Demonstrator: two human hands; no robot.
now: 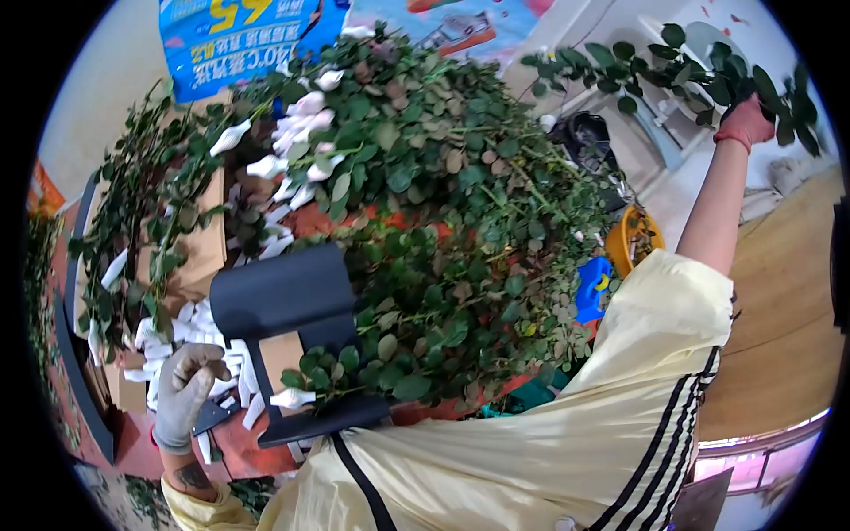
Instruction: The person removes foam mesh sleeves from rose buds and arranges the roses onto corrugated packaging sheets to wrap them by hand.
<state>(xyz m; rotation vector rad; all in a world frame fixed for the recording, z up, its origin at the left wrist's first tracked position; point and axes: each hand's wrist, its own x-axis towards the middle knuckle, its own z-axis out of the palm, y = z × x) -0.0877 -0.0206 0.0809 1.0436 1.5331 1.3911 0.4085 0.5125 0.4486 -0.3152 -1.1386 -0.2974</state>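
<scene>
My left hand (184, 394), in a pale glove, hovers by a heap of white foam sleeves (190, 327). Its fingers are loosely curled, with a gap at the thumb and nothing visible in between. Far to the right, my right hand (748, 124) wears a reddish glove and is closed around a leafy rose stem (611, 71), which reaches out to the left. On a black padded holder (283, 292) in front of me lies a rose with a white sleeved head (292, 398), its leaves pointing right.
A large pile of leafy rose stems (425, 159) covers the red table (243, 447), several with white sleeved heads (305, 124). To the right are a yellow bucket (633, 239), a blue plastic piece (593, 290) and a black container (589, 142). Cardboard (190, 239) lies at left.
</scene>
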